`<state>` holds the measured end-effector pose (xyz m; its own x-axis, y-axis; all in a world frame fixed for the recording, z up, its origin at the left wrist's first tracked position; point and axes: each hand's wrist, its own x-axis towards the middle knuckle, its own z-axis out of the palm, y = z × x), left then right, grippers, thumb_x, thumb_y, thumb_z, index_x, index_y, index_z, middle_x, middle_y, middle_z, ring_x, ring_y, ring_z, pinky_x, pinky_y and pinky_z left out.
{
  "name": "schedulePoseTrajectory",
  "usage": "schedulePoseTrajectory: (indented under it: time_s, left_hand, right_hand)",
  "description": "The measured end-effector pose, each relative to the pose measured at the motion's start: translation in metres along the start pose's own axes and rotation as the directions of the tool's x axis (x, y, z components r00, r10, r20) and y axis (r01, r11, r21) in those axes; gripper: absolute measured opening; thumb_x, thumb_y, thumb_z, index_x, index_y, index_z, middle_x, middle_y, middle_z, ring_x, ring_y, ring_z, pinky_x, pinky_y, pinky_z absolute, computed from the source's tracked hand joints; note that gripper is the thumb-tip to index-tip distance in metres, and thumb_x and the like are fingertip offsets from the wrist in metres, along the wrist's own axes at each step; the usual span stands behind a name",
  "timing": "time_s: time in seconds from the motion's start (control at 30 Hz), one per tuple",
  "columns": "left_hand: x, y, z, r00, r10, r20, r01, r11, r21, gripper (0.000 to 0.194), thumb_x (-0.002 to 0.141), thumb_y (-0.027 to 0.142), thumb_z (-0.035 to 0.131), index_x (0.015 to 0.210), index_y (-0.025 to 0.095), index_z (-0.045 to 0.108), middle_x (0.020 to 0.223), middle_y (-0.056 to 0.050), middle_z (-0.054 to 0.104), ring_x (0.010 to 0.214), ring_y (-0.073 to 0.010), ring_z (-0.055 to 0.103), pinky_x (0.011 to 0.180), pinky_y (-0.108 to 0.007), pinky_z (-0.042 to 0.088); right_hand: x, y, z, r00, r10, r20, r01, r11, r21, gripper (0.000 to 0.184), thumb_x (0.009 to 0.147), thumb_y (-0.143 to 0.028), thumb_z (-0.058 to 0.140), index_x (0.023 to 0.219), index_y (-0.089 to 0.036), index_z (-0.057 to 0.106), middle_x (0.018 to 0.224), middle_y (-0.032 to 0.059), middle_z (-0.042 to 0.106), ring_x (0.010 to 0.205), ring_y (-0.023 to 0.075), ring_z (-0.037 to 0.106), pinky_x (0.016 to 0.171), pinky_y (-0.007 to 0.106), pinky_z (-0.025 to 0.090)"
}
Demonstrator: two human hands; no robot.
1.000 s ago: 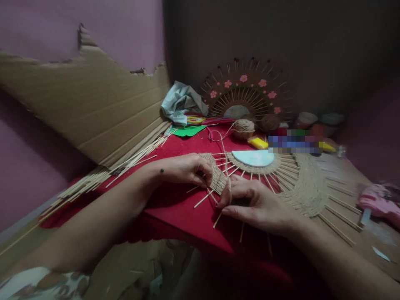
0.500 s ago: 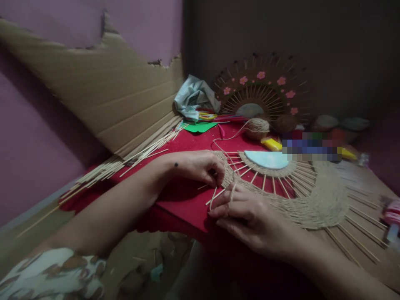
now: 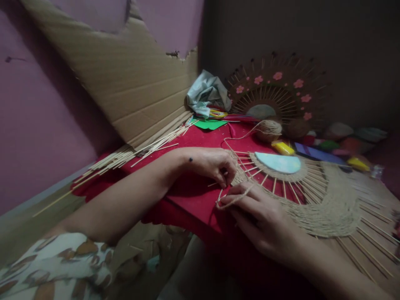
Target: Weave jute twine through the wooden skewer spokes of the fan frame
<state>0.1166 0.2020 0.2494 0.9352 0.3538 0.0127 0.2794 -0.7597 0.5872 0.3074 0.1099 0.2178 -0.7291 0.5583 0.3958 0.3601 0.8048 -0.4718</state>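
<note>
A half-round weaving of twine [image 3: 340, 208] over thin wooden sticks lies on the red cloth, with a pale blue half disc [image 3: 278, 162] at its centre. My left hand [image 3: 215, 164] is closed at the weaving's left end, thumb and fingertips pinched where a strand of twine comes out. That twine [image 3: 234, 203] loops across to my right hand [image 3: 259, 212], whose bent fingers grip it just below and right of the left. The right fingertips are partly hidden. From the weaving, a loose strand trails back to a ball of twine [image 3: 269, 130].
Loose thin sticks [image 3: 112, 162] lie along the left edge of the red cloth [image 3: 193, 214]. Torn cardboard [image 3: 150, 91] leans on the wall. Behind stand a crumpled grey cloth [image 3: 208, 93], a flower-decorated fan piece [image 3: 281, 93], yellow packets [image 3: 283, 148] and a blue flat object [image 3: 321, 154].
The whole view has shifted, with things sitting further right. My right hand has turned slightly, and the twine loop now lies lower and flatter across its fingers. My left hand keeps its pinch.
</note>
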Motion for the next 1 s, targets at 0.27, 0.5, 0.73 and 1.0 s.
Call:
schedulePoseTrajectory:
  time_s: [0.27, 0.5, 0.73, 1.0]
  left_hand:
    - [-0.001, 0.000, -0.002, 0.998, 0.023, 0.059, -0.022, 0.999, -0.024, 0.011, 0.068, 0.007, 0.071, 0.070, 0.017, 0.068, 0.073, -0.001, 0.060, 0.070, -0.0108, 0.052, 0.063, -0.019, 0.040]
    - [-0.003, 0.000, -0.004, 0.994, -0.028, 0.106, 0.025, 0.999, 0.028, 0.010, 0.065, 0.010, 0.074, 0.066, 0.015, 0.066, 0.072, 0.000, 0.057, 0.073, -0.0122, 0.050, 0.066, -0.020, 0.039]
    - [-0.003, 0.003, -0.005, 0.990, -0.044, 0.133, 0.042, 0.999, 0.021, 0.011, 0.065, 0.010, 0.075, 0.063, 0.015, 0.065, 0.069, 0.001, 0.053, 0.072, -0.0118, 0.048, 0.064, -0.019, 0.038]
    - [-0.006, 0.001, -0.007, 0.986, -0.020, 0.166, 0.034, 0.996, -0.079, 0.006, 0.065, 0.020, 0.076, 0.063, 0.018, 0.070, 0.077, 0.000, 0.054, 0.077, -0.0125, 0.050, 0.068, -0.019, 0.040]
  right_hand:
    - [0.009, 0.014, 0.010, 0.993, -0.103, -0.049, 0.095, 0.984, -0.151, 0.022, 0.088, -0.008, 0.043, 0.094, -0.016, 0.062, 0.094, 0.0090, 0.061, 0.087, 0.0178, 0.055, 0.076, 0.035, 0.048]
    - [0.021, 0.014, 0.007, 0.971, -0.097, 0.219, 0.187, 0.880, -0.437, 0.022, 0.093, -0.017, 0.039, 0.099, -0.011, 0.060, 0.091, 0.0108, 0.059, 0.081, 0.0197, 0.051, 0.069, 0.033, 0.047]
    - [0.023, 0.009, 0.008, 0.951, -0.089, 0.297, 0.245, 0.805, -0.541, 0.030, 0.094, -0.016, 0.031, 0.099, -0.008, 0.059, 0.091, 0.0133, 0.059, 0.082, 0.0214, 0.052, 0.068, 0.033, 0.047]
    - [0.022, 0.011, 0.008, 0.963, -0.140, 0.229, 0.247, 0.798, -0.550, 0.029, 0.093, -0.015, 0.032, 0.089, -0.011, 0.061, 0.085, 0.0110, 0.058, 0.074, 0.0190, 0.050, 0.064, 0.031, 0.044]
